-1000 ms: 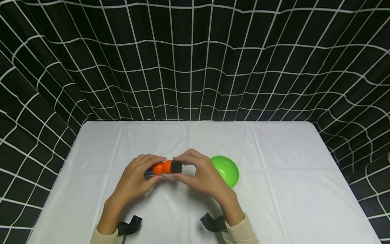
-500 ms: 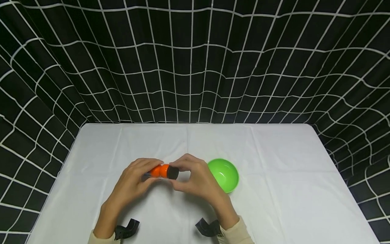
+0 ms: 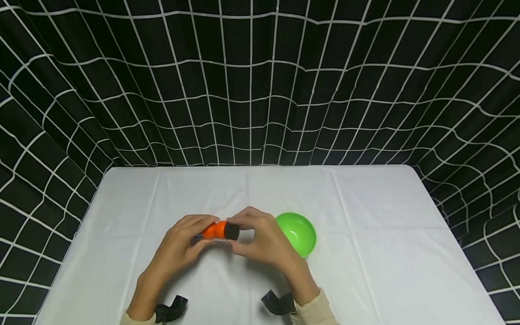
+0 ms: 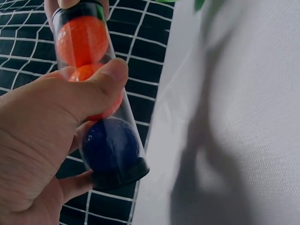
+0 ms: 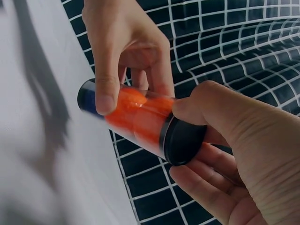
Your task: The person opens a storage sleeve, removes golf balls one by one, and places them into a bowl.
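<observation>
Left hand [image 3: 175, 241] grips tube [image 5: 140, 119] mid-length; right hand [image 3: 262, 237], seemingly, 1 cap [image 5: 185, 140]

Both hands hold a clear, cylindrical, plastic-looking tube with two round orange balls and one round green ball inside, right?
Not quite: the third ball is dark blue, as the left wrist view shows. The left hand and right hand do hold the clear tube with two orange balls.
</observation>
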The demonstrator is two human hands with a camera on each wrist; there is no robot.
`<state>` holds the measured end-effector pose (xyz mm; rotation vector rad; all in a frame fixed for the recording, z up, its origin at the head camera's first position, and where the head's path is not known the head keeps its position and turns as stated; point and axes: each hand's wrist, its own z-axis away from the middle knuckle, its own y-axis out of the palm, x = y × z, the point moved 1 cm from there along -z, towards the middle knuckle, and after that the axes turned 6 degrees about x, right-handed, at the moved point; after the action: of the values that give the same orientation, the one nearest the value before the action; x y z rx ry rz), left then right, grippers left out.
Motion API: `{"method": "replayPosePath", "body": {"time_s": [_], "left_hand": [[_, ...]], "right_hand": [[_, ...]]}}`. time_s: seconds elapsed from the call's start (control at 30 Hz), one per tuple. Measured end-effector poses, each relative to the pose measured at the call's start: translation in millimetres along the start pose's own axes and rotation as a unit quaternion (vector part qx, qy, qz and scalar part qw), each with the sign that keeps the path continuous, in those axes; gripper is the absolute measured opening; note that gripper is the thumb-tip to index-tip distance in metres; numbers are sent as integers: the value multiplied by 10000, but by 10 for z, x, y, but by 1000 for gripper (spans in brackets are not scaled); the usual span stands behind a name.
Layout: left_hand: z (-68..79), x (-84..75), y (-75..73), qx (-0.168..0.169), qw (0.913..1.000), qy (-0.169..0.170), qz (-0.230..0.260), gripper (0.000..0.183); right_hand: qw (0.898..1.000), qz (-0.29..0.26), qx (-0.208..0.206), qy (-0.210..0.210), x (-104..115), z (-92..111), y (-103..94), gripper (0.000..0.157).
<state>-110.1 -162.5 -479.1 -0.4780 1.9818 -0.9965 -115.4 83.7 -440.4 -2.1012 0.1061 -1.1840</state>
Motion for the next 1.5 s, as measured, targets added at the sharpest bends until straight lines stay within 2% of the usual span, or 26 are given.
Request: {"method": "replayPosePath", "body": {"time_s": [0.17,0.33,0.6,0.8,1.0,1.13,1.3,1.5], "left_hand": [[-46,-15,-6,-148,9996,40,-217,55],[-68,-45,-24,-139,9993,22,-360,55],[-102,-87,-57,-194,9992,114,-323,53],[-51,-67,-106,-259,9990,205,-287,52],[-23,-43,-157,-241,9988,264,-339,53],[18,-54,-203,-306,9984,202,-423,54],[44,-57,-229,-329,9986,116,-396,57],[49,-24,-235,-225,9994,-213,-172,56]], "right_hand": [[9999,-2,-167,20,-18,-21,-3,41],[9994,-184,-301,46,-29,-34,-7,39],[9983,-446,-326,179,-6,-33,-71,39],[9996,-236,-115,-45,38,-18,-35,40],[9997,-10,-183,-164,81,-21,6,40],[9997,-37,-169,-193,119,-20,29,39],[9990,-366,-216,-163,136,-23,39,38],[9974,-703,-183,1,122,-19,26,39]]}}
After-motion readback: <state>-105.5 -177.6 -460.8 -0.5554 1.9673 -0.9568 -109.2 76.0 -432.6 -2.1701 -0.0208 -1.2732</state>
